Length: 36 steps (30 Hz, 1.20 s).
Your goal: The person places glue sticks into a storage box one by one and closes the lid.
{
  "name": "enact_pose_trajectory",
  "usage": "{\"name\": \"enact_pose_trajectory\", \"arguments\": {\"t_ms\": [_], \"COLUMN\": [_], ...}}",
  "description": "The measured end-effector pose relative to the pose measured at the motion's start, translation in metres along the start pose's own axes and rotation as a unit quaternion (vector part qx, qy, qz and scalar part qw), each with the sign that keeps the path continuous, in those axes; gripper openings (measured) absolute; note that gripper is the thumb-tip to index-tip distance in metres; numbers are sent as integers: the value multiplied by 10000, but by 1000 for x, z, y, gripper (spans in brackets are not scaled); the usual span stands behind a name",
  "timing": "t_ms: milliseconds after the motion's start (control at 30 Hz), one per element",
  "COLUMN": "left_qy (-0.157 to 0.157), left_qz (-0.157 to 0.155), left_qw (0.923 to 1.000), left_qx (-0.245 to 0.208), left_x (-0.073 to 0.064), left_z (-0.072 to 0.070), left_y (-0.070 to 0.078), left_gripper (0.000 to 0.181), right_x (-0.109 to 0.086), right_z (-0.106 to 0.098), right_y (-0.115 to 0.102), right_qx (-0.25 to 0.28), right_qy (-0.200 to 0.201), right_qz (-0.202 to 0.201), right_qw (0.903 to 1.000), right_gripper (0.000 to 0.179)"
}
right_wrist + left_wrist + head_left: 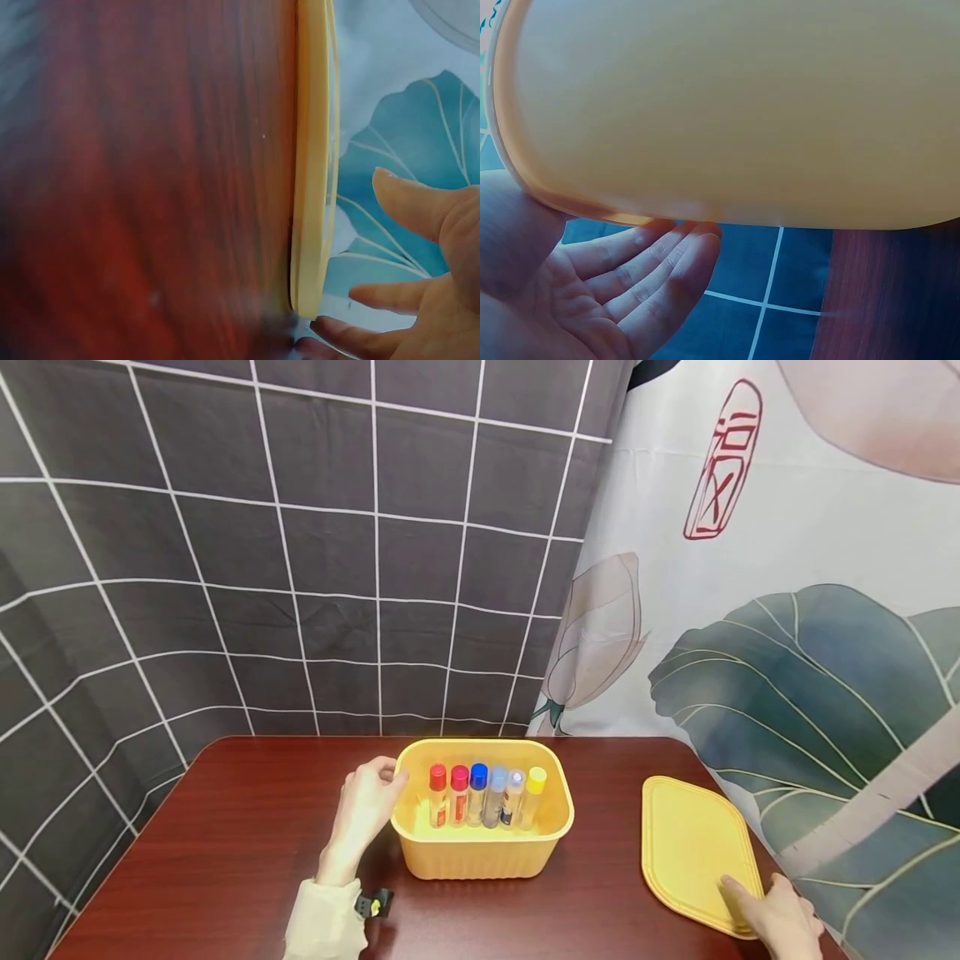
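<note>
A yellow plastic bin stands on the table, holding several small see-through tubes in a row, with red, blue, pale and yellow caps. My left hand grips its left rim, thumb at the edge and fingers along the outside wall; the left wrist view shows these fingers against the bin's side. To the right lies a flat yellow lid. My right hand is at its near right corner, thumb over the top. In the right wrist view the fingers are spread beside the lid's edge.
The dark red wooden table carries the bin and the lid. Behind it hangs a dark grey cloth with a white grid. A white cloth with lotus leaves hangs along the right edge. On my left wrist is a dark band.
</note>
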<state>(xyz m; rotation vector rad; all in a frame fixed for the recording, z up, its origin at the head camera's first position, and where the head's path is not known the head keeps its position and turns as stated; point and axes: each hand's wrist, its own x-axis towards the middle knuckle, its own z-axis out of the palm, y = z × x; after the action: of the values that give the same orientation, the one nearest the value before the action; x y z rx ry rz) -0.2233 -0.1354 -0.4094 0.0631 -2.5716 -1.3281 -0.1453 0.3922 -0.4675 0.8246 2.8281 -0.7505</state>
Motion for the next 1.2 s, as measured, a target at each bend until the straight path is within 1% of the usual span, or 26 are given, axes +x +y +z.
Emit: {"name": "enact_pose_trajectory", "arguments": {"t_ms": [67,167,267,433,500,600,667,733,833,867,900,967,1033,1067,1133,1200], "left_qy": [-16,-15,8,74,64,50,59,80,94,99,104,113,105,98,84,77], "left_qz": [-12,-10,23,77,77,74,89,105,123,123,123,129,145,155,181,188], "left_qw": [10000,10000,10000,9999,9999,10000,9999,9999,9999,9999,9999,9998,9998,9998,9998,9998], "left_qx": [-1,2,16,29,26,27,31,40,50,51,55,41,25,14,7,8], "left_x": [0,0,0,1,1,1,1,1,2,2,2,2,1,1,0,-1], "left_z": [0,0,0,-1,-1,0,0,0,-1,-1,-1,-2,-2,-2,-2,-2], "left_y": [0,0,-2,-2,-2,-2,-2,-2,-2,-1,-1,-1,0,1,1,2], "left_gripper": [26,26,26,26,26,26,26,26,25,25,25,25,24,24,23,23], "right_x": [0,1,4,13,17,23,26,28,31,32,33,35,35,35,34,32], "right_z": [-1,-3,-4,1,3,2,0,-3,-8,-9,-10,-12,-13,-14,-15,-17], "right_y": [0,-1,-4,-13,-18,-23,-24,-22,-19,-19,-18,-17,-17,-17,-16,-16], "right_qx": [-19,-94,-179,-209,-97,48,98,173,302,342,388,446,541,565,652,666], "right_qy": [-127,-352,-536,-484,-430,-449,-555,-767,-1092,-1186,-1265,-1378,-1470,-1521,-1612,-1661], "right_qz": [1,-101,-51,109,234,436,449,308,-5,-111,-218,-281,-264,-205,-63,-34], "right_qw": [9999,9993,9984,9986,9988,9980,9974,9964,9936,9923,9910,9891,9873,9865,9847,9839], "right_gripper": [98,103,106,113,117,122,122,121,113,108,102,83,64,59,53,57]}}
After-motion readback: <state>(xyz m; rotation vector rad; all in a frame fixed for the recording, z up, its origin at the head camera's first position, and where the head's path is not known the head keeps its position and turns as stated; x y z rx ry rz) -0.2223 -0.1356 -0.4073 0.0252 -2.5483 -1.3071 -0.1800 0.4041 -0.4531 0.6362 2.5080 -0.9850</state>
